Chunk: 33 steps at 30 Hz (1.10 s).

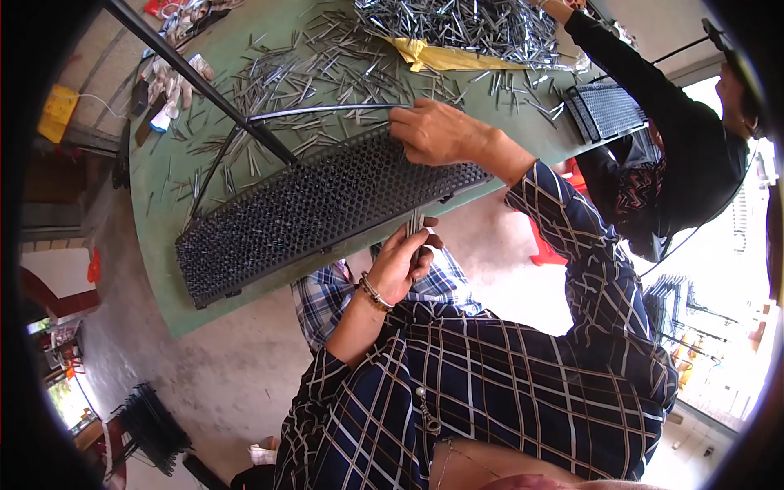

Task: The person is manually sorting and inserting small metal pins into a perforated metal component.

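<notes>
A long black perforated rack (327,196) lies aslant on the green table, its holes in rows. Small dark pieces stick up from its left and middle part, while bare holes show toward the right. Over the rack's far right part is my right hand (433,133), fingers curled down and pinched; what they hold, if anything, is hidden. Below the near edge, my left hand (402,260) is closed around a small bundle of thin metal strips (416,224). A black curved bar (327,110) arches behind the rack.
Loose metal strips (286,82) cover the green table (155,261), with a larger heap (474,28) beside a yellow sheet (425,55) at the back. A dark pole (204,86) slants down to the rack. At right, a person in black (670,122) works near another rack (604,110).
</notes>
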Each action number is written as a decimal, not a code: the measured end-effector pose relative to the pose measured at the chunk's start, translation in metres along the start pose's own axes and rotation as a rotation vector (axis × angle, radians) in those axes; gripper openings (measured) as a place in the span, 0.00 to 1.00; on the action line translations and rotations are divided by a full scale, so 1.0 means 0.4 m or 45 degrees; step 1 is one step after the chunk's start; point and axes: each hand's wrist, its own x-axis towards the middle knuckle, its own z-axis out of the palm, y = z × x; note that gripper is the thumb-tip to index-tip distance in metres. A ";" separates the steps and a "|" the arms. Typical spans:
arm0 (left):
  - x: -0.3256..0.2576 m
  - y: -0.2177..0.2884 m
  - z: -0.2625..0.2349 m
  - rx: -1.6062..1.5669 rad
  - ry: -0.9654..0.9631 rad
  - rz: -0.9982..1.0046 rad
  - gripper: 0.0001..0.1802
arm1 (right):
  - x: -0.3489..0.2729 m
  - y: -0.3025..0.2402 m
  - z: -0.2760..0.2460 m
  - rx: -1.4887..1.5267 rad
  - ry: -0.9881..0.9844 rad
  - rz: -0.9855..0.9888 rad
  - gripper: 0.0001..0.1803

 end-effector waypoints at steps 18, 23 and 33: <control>-0.009 0.006 0.002 -0.003 0.075 0.027 0.11 | -0.049 -0.029 -0.007 0.145 0.162 0.221 0.07; -0.005 0.012 -0.003 0.034 0.086 0.078 0.12 | -0.209 -0.022 0.024 0.627 0.496 1.109 0.17; -0.005 0.003 0.014 -0.006 0.023 0.082 0.12 | -0.277 -0.036 0.133 1.621 0.791 1.616 0.28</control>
